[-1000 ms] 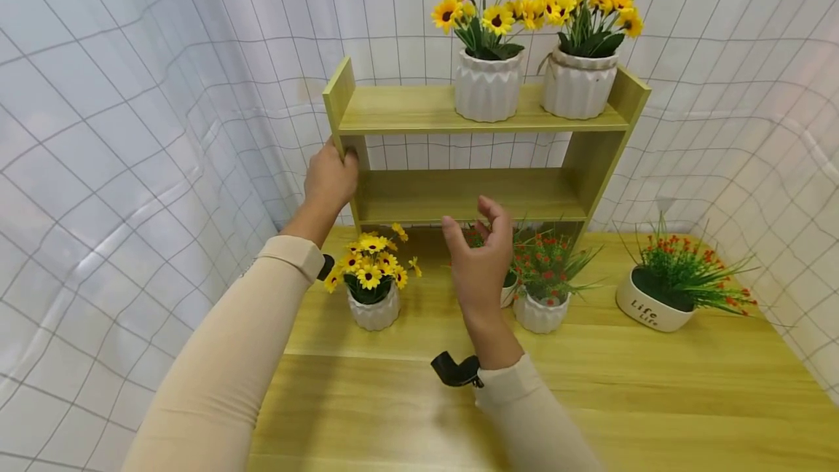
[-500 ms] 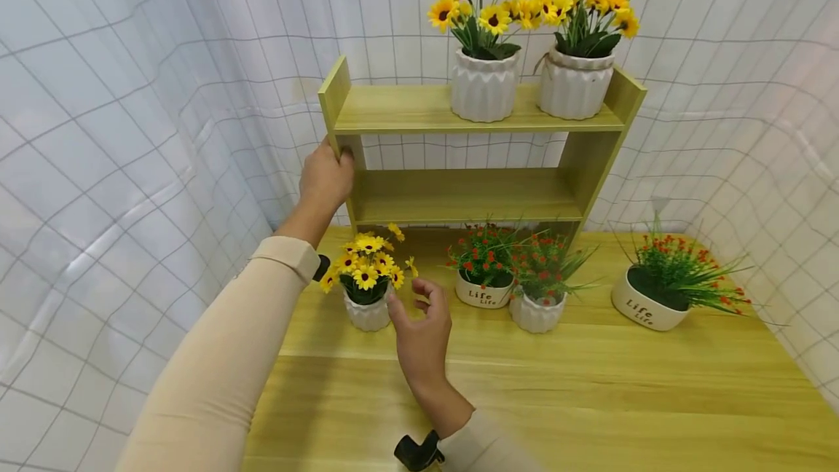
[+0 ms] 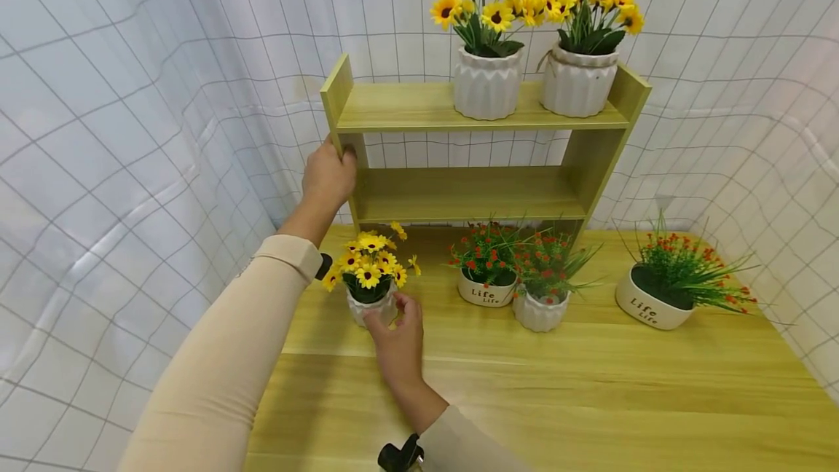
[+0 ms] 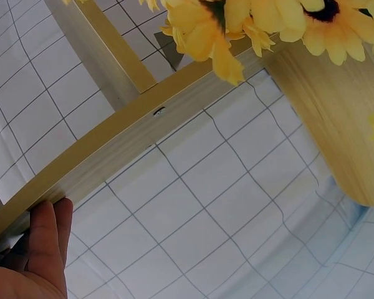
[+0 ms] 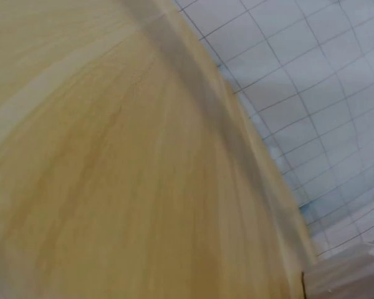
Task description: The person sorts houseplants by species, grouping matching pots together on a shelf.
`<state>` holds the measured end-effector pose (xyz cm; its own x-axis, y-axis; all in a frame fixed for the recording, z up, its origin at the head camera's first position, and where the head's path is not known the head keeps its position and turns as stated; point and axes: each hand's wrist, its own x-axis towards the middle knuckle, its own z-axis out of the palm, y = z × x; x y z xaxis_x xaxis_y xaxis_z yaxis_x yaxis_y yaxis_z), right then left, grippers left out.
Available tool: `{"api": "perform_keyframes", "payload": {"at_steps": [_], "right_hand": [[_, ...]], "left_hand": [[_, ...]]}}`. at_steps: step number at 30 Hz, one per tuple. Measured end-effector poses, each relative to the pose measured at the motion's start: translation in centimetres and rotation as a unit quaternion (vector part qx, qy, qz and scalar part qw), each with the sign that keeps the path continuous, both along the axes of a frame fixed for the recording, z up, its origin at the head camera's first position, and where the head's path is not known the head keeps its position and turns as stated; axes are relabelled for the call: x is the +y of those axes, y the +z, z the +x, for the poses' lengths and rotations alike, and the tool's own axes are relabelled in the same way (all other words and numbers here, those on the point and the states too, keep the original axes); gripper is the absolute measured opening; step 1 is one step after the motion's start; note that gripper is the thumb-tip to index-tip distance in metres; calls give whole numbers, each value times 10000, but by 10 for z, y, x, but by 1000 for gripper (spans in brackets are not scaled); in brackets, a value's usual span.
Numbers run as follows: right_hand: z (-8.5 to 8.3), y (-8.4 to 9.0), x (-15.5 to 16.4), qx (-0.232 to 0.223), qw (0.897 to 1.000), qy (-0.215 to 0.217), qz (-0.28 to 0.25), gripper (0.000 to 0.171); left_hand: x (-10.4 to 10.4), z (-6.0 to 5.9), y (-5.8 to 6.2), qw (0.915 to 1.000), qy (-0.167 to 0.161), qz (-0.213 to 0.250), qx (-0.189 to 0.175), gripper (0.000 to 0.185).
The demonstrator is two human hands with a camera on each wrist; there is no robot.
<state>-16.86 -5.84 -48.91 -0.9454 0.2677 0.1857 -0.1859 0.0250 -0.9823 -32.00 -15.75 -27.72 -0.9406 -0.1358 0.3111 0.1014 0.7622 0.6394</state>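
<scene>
From far off, I see the right hand [image 3: 398, 348] has just reached the yellow flower pot [image 3: 360, 307] on the counter [image 3: 590, 392]; its fingers pinch it, so I think it's held. The left hand [image 3: 328, 177] grips the shelf [image 3: 400, 108].

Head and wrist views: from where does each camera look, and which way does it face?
Head: worn on the head, facing forward and down at the shelf and table; both sleeves, left grip and right grip show.
Left wrist: on that wrist, facing along the shelf's side; fingers show lower left.
Right wrist: on that wrist, facing across the table; no body part shows.
Shared: head and left wrist both show the left grip at the shelf.
</scene>
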Motion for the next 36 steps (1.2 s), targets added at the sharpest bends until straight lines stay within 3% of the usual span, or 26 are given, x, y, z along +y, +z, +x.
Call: {"api": "perform_keyframes", "payload": {"at_steps": [20, 36], "right_hand": [[-19, -20, -33, -63, 9921, -868, 900, 82], [-42, -23, -37, -262, 9882, -849, 1249, 83]], "left_hand": [[-1, 2, 1, 10000, -44, 82, -9, 41], [0, 0, 0, 10000, -4, -29, 69, 41]]}}
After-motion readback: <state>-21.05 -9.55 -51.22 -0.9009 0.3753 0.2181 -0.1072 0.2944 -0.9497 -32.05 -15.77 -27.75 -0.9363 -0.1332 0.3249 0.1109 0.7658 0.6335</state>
